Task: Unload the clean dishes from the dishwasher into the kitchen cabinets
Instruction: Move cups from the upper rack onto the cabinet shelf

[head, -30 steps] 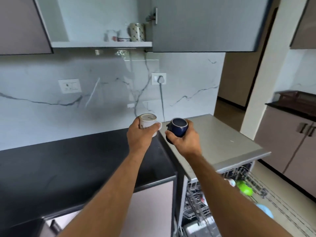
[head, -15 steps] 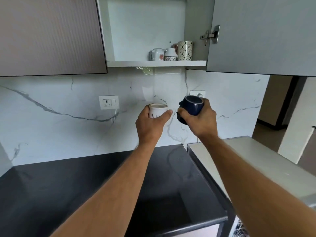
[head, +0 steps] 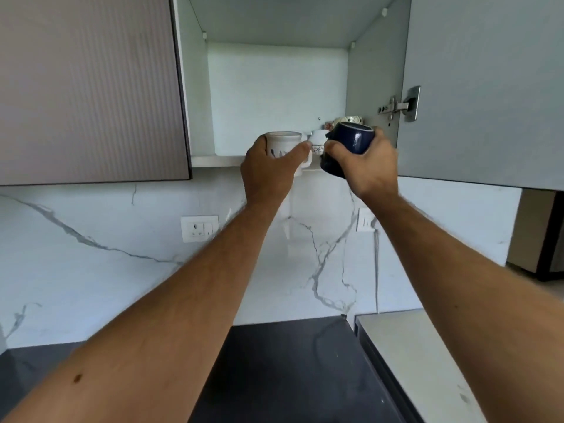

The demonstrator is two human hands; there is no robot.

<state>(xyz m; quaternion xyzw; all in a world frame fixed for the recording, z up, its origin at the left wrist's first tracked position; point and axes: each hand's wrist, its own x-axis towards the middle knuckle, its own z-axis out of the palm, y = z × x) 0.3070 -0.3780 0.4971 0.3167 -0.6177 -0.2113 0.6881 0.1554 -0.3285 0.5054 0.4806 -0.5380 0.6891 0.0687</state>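
Observation:
My left hand (head: 270,175) grips a white mug (head: 283,143) with dark markings, held upright at the front edge of the open cabinet's shelf (head: 216,161). My right hand (head: 366,166) grips a dark blue mug (head: 354,138), tilted to the left, just to the right of the white one. Behind and between the two mugs, a small white cup (head: 318,138) and a patterned cup (head: 351,119) stand on the shelf, mostly hidden. The dishwasher is out of view.
The open cabinet door (head: 482,87) hangs at the right with its hinge (head: 403,105). A closed ribbed cabinet door (head: 88,87) is at the left. Below are a marble backsplash with a socket (head: 200,228), a black counter (head: 290,374) and a pale worktop (head: 427,361).
Both hands have risen with their mugs from counter height up to the cabinet shelf. My view has tilted upward, so the dishwasher has left the frame.

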